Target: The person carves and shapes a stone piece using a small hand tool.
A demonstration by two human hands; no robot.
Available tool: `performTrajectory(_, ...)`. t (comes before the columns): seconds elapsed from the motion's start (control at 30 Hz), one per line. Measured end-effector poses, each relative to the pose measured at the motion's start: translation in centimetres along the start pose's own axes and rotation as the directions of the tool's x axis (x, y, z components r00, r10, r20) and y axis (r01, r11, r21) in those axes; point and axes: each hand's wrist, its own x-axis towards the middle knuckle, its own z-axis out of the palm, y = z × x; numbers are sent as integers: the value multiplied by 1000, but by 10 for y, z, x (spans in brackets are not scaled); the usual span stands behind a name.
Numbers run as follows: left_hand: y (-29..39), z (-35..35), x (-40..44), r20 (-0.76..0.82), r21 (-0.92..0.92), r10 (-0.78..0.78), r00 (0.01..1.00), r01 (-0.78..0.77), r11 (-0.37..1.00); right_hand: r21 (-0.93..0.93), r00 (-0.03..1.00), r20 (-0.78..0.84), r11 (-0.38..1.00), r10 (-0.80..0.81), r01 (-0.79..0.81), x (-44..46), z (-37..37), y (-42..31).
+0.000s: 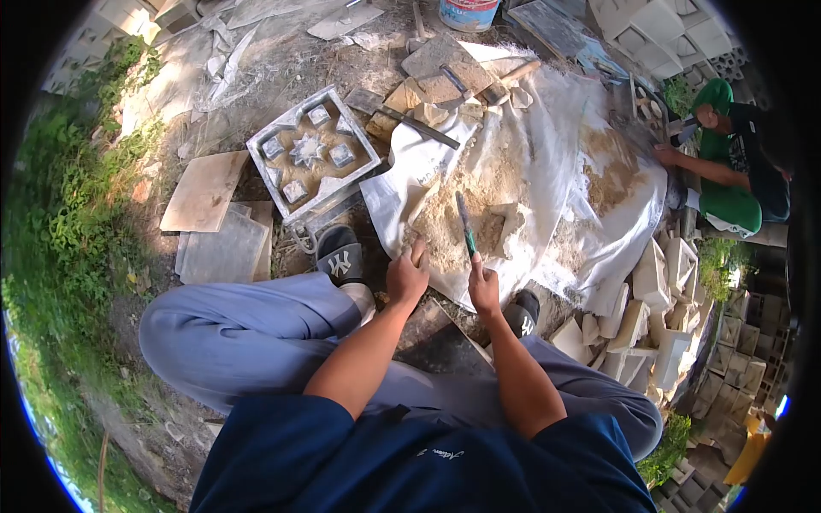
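Observation:
My right hand (484,286) is closed round the green handle of a long flat tool (467,224), whose dark blade points away over sandy crumbs (453,192). My left hand (408,272) is closed at the near left edge of the white sheet (383,205); what its fingers hold, if anything, is hidden. A pale block piece (510,229) lies on the sheet just right of the blade. Another pale piece (422,203) leans beyond my left hand.
A square patterned mould (314,154) lies at the left above flat slabs (222,244). Hammers (517,72) and a metal bar (421,126) lie beyond. Pale blocks (654,274) are piled at the right. A co-worker (735,162) sits at the far right. A bucket (469,13) stands at the top.

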Motion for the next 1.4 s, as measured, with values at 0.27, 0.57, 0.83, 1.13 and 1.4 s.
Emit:
performTrajectory(0.27, -1, 3, -1, -49, 7, 46, 998, -45, 999, -322, 995, -33, 942, 94, -99, -3, -3, -20)
performTrajectory(0.57, -3, 2, 1, -2, 42, 40, 999, -40, 998, -408, 986, -42, 898, 163, -166, 7, 3, 28)
performTrajectory(0.83, 1, -1, -3, -36, -35, 64, 997, -65, 997, -170, 986, 82, 973, -145, 157, -4, 10, -33)
performTrajectory(1.13, -2, -2, 1, -1, 30, 2, 1000, -2, 1000, -343, 999, 20, 939, 28, -19, 5, 9, -41)
performTrajectory(1.4, 6, -9, -1, 3, -4, 14, 1000, -14, 1000, -366, 990, -98, 921, 102, -131, 14, 12, -5)
